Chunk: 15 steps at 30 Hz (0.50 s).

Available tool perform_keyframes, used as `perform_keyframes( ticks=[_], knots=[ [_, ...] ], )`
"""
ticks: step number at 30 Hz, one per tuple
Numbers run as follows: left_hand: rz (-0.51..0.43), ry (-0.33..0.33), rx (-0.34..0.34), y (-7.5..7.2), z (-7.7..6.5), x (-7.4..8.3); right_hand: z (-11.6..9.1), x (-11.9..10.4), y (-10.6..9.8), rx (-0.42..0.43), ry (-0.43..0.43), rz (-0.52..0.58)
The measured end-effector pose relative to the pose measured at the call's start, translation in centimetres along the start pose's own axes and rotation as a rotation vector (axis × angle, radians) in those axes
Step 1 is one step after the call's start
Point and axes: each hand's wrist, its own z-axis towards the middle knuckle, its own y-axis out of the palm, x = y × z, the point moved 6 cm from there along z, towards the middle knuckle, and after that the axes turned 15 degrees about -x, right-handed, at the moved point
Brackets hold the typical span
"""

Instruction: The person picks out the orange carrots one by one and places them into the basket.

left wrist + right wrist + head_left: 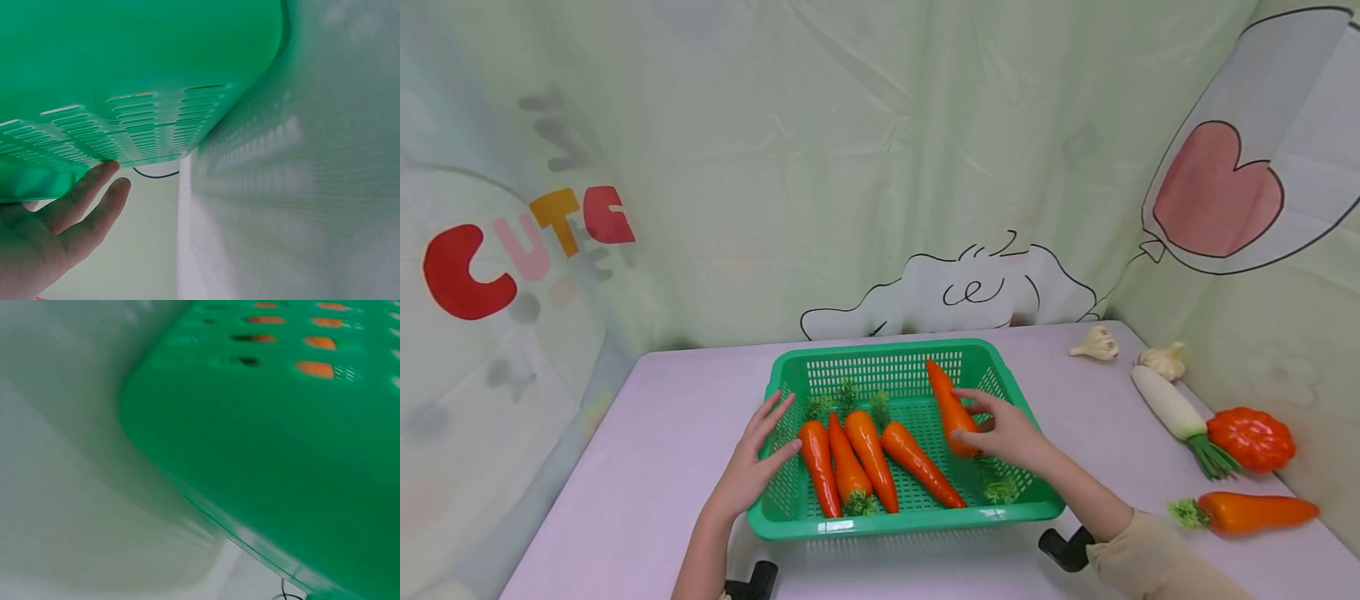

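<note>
A green plastic basket (895, 525) stands on the table with several orange carrots inside. My right hand (1011, 433) reaches over the basket's right side, thumb and fingers around a carrot (950, 407) that lies tilted there, its leafy top toward the near right corner. To its left is another carrot (921, 467), and farther left more carrots (868, 454) lie close together. My left hand (756, 462) is at the basket's left rim with its fingers spread; the left wrist view has its fingers (94, 187) beside the slotted outer wall. The right wrist view shows only the basket's outside (262, 450), no fingers.
On the table's right side lie two garlic bulbs (1097, 343), a white radish (1168, 404) with green stalks, a ribbed red vegetable (1251, 439) and another carrot (1255, 512). A printed curtain (850, 167) hangs behind and beside the table.
</note>
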Motion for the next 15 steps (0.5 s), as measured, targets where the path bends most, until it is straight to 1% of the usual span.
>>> perform_keyframes(
  ticks=[3, 5, 8, 15],
  knots=[
    [0.007, 0.006, 0.0, 0.1, 0.3, -1.4, 0.3, 0.6, 0.6, -0.021, 0.02, -0.012],
    [-0.001, 0.011, 0.0, 0.1, 0.4, -1.8, 0.4, 0.9, 1.0, -0.035, 0.035, -0.013],
    [-0.005, 0.013, -0.002, 0.1, 0.4, -1.7, 0.5, 1.1, 1.4, -0.043, 0.063, -0.033],
    [0.012, 0.011, -0.003, 0.1, 0.4, -1.6, 0.6, 1.5, 2.0, -0.067, 0.089, -0.09]
  ],
)
